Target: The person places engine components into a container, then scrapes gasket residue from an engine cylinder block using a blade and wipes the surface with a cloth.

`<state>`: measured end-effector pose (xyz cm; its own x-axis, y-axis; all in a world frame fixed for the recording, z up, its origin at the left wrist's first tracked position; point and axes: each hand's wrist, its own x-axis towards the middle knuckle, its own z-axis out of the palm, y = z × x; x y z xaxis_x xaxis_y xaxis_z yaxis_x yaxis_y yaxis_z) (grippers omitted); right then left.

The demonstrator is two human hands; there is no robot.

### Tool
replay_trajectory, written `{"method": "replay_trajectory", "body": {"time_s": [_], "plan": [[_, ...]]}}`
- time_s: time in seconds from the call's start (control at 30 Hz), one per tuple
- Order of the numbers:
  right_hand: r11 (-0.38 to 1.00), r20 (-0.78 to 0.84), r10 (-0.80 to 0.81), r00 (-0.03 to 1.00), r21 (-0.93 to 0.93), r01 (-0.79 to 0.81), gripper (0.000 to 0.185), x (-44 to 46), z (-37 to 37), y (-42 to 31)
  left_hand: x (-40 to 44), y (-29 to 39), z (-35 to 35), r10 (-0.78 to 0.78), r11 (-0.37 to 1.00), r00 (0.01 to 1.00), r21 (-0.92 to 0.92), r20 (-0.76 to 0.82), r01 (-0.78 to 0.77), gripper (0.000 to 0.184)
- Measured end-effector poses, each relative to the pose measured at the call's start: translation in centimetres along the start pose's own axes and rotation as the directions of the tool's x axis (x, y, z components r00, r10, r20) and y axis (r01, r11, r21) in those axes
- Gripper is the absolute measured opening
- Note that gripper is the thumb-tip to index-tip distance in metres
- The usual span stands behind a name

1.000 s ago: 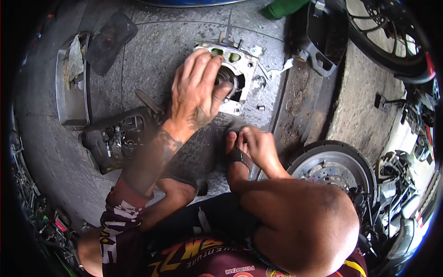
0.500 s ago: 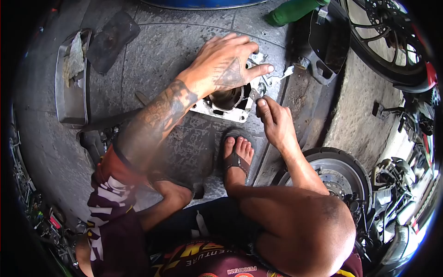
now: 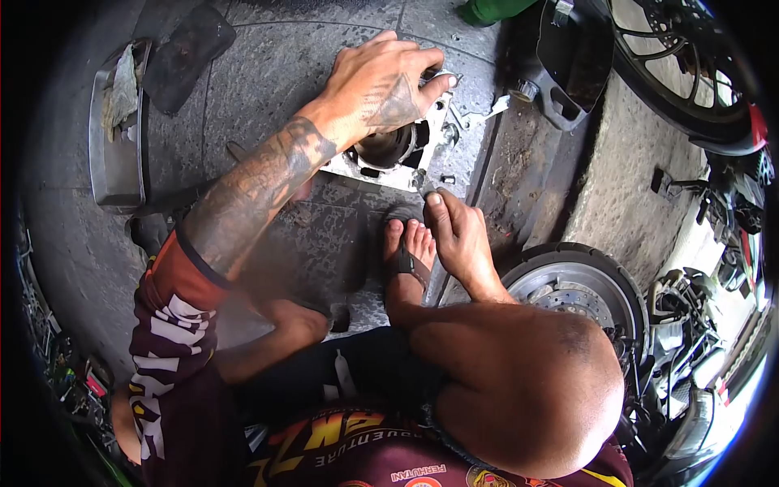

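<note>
A metal engine cylinder block (image 3: 396, 176) with a round bore lies on the grey floor in front of me. My left hand (image 3: 385, 85) reaches over its far side, fingers curled around the far edge and thumb at the far right corner. In my right hand (image 3: 458, 235) a small flat scraper (image 3: 425, 186) is pinched between thumb and fingers. Its tip touches the block's near right corner, where the pale rim looks dirty. Most of the scraper is hidden in the fist. My left hand and forearm cover the block's far left part.
A metal tray (image 3: 118, 174) with a rag (image 3: 122, 93) stands at the left, a dark flat piece (image 3: 187, 58) beside it. To the right are a black container (image 3: 568, 77), a green bottle (image 3: 487, 10) and a wheel (image 3: 580, 296). My sandalled foot (image 3: 410, 256) is close to the block.
My right hand has drawn nearer to me and left, taking the scraper from the block's right side to its near right corner. My left hand stays on the block; the whole view has shifted slightly.
</note>
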<state>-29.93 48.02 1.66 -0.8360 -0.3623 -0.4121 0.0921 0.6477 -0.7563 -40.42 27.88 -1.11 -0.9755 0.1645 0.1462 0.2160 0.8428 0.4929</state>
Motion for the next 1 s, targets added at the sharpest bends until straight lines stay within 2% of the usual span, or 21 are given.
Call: {"method": "replay_trajectory", "body": {"time_s": [0.23, 0.33, 0.4, 0.43, 0.6, 0.7, 0.8, 0.87, 0.9, 0.93, 1.0], "plan": [[1.0, -0.081, -0.003, 0.997, -0.003, 0.003, 0.035, -0.2, 0.2, 0.5, 0.0, 0.1, -0.4, 0.004, 1.0, 0.998, -0.029, 0.06, -0.003, 0.039], [1.0, -0.123, -0.009, 0.992, 0.025, 0.012, 0.039, 1.1, -0.1, -0.2, -0.1, -0.1, 0.1, 0.014, 0.999, 1.0, -0.048, -0.007, -0.015, 0.037], [0.999, -0.043, 0.029, 0.999, -0.013, -0.029, 0.031, 1.5, 0.1, -0.6, -0.1, -0.1, 0.2, 0.005, 0.999, 1.0, -0.035, 0.018, -0.005, 0.037], [0.999, -0.038, -0.006, 0.999, -0.033, 0.005, 0.029, 1.4, 0.1, -0.7, -0.1, 0.0, 0.1, -0.002, 0.999, 1.0, -0.032, 0.017, 0.002, 0.037], [0.999, -0.044, 0.017, 0.999, -0.031, -0.019, 0.031, 0.9, 0.8, -0.4, 0.1, 0.2, -0.4, -0.032, 0.999, 0.998, -0.015, 0.054, 0.033, 0.035], [0.996, -0.052, -0.039, 0.998, -0.087, 0.034, 0.029, 0.7, 0.8, -0.6, 0.0, 0.2, -0.1, -0.024, 0.999, 0.999, -0.021, 0.026, 0.025, 0.031], [0.999, -0.003, 0.0, 1.0, -0.05, 0.0, 0.027, 0.4, 0.5, -0.8, 0.1, 0.0, 0.1, -0.018, 0.999, 1.0, -0.048, -0.002, 0.018, 0.03], [0.987, 0.145, -0.124, 0.982, -0.08, 0.137, 0.025, -1.2, 1.5, 0.6, 0.3, 0.1, 0.1, -0.011, 0.998, 1.0, -0.061, -0.021, 0.01, 0.031], [0.888, 0.12, -0.379, 0.918, -0.232, 0.397, 0.023, -2.8, 5.0, 5.3, 0.5, 0.4, 0.0, -0.057, 0.997, 0.998, -0.061, 0.007, 0.057, 0.032], [0.989, 0.154, -0.131, 0.979, -0.044, 0.139, 0.025, -3.2, 3.1, 2.8, 0.4, 0.5, 0.0, -0.105, 0.992, 0.994, -0.061, 0.04, 0.108, 0.033], [0.995, 0.124, 0.006, 0.992, 0.101, -0.019, 0.026, -2.8, 0.9, 1.3, 0.0, 0.0, 0.2, -0.032, 0.991, 0.998, -0.128, -0.053, 0.025, 0.036]]}}
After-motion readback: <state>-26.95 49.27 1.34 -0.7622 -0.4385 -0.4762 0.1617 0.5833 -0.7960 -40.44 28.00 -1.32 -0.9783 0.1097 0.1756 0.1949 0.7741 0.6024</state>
